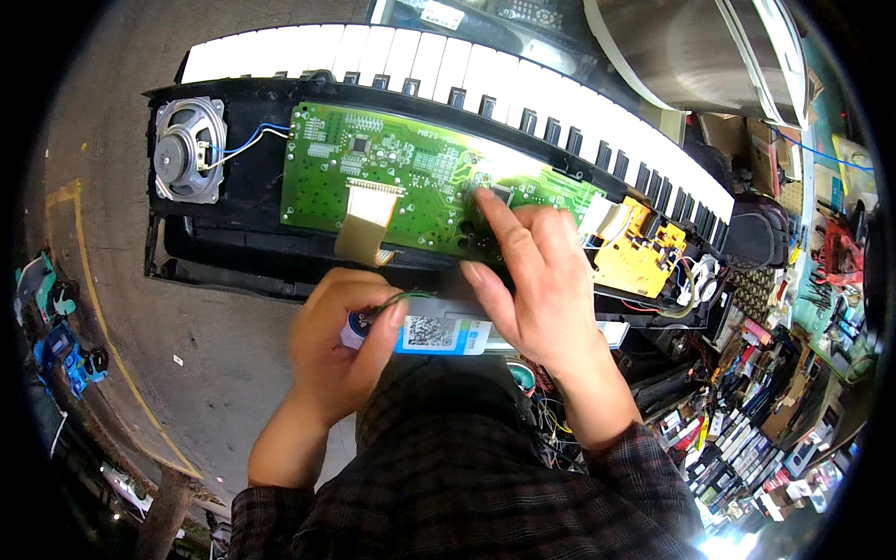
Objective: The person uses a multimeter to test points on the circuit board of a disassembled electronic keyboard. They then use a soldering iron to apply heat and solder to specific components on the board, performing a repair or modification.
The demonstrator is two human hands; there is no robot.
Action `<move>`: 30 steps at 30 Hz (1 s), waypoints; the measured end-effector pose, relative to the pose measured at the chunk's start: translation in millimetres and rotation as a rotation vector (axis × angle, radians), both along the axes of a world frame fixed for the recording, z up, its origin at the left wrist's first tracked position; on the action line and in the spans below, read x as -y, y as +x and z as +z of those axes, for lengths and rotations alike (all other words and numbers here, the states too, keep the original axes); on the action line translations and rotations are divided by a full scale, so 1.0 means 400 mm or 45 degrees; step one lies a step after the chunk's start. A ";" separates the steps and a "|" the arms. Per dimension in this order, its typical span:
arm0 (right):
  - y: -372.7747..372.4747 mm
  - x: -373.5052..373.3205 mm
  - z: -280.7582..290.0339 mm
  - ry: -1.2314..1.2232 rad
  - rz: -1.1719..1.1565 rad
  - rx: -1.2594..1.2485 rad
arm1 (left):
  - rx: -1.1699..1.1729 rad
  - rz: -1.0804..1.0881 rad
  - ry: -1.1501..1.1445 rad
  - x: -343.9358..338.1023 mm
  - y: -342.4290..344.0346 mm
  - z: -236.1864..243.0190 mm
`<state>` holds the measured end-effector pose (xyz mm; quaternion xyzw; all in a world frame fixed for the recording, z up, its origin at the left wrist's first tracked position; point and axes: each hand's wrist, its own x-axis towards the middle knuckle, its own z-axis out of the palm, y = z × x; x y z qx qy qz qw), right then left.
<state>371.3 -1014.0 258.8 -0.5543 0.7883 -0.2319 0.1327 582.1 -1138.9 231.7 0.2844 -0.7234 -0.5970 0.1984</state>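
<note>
An opened electronic keyboard point(448, 65) exposes a green circuit board point(392, 149), a flat ribbon cable point(364, 233), a yellow board point(635, 257) and a speaker point(173, 159) with two wires. My right hand point(541, 299) has its index fingertip on the green board, thumb held apart. Below the keyboard, my left hand point(331, 345) is closed around a small blue-and-dark object point(357, 325) with a thin green wire, partly hidden by the fingers. Just right of it lies a blue-edged label with a square code point(439, 336), on what I cannot make out.
A steel appliance point(700, 51) stands behind at the right. Cluttered shelves of small parts and packages point(747, 411) fill the right side. The grey floor point(187, 336) at left has a yellow tape line, with blue-and-teal wheeled items point(70, 364) at the far edge.
</note>
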 end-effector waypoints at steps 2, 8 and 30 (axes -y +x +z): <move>0.008 0.020 0.000 -0.005 -0.030 -0.035 | 0.023 0.009 -0.066 0.011 0.004 -0.002; 0.072 -0.047 0.039 -0.131 -0.198 0.764 | -0.024 0.023 0.442 -0.021 -0.023 0.029; 0.157 -0.591 0.109 -0.347 -0.455 0.699 | 0.501 -0.860 -0.974 0.516 -0.841 -0.136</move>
